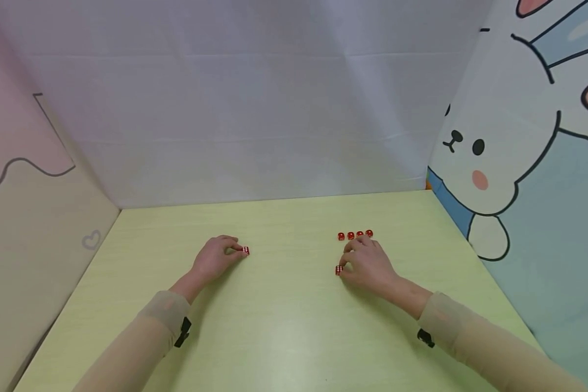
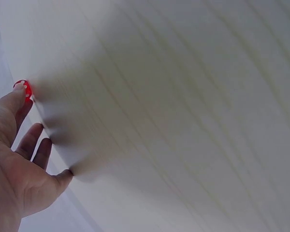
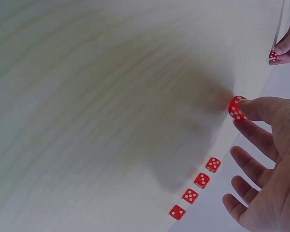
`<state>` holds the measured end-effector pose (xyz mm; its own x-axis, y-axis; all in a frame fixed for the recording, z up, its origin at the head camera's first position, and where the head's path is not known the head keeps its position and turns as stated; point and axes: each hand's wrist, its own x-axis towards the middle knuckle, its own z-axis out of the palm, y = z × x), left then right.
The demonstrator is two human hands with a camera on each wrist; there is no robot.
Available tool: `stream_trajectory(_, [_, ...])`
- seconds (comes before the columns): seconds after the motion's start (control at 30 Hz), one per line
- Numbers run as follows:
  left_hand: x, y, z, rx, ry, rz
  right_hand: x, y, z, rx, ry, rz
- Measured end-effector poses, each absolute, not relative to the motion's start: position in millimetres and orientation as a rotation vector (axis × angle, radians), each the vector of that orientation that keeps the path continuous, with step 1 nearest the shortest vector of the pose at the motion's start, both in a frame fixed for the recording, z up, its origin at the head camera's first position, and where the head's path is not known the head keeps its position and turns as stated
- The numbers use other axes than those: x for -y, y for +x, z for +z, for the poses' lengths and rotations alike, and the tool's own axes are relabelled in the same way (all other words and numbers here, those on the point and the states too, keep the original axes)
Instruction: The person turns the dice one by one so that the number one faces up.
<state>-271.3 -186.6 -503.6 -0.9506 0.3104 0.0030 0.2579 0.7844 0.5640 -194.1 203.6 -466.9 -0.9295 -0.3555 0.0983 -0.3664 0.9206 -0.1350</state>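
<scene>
Between thumb and index finger, my left hand (image 1: 216, 257) pinches a red die (image 1: 246, 250) with white pips, close over the table on the left. The same die (image 2: 25, 89) shows at the thumb tip in the left wrist view, with the other fingertips right at the tabletop. My right hand (image 1: 369, 265) pinches another red die (image 1: 339, 270) by its thumb and index finger. That die (image 3: 236, 108) appears in the right wrist view, its other fingers spread loosely. Beyond the right hand, several red dice (image 1: 350, 236) stand in a short row, partly covered by its knuckles.
The pale yellow wooden table (image 1: 284, 305) spreads under both arms. A white cloth (image 1: 255, 109) hangs along its back edge. Printed panels close off both sides, with a cartoon rabbit (image 1: 490, 136) on the right one. Each sleeve has a black strap (image 1: 182, 332) at the wrist.
</scene>
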Motion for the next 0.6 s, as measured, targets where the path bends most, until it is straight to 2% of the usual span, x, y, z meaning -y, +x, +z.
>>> stream_trajectory(0.6, [188.0, -272.6, -506.0, -2.872, 0.436, 0.899, -212.6, -194.0, -474.1, 3.009, 0.455, 0.619])
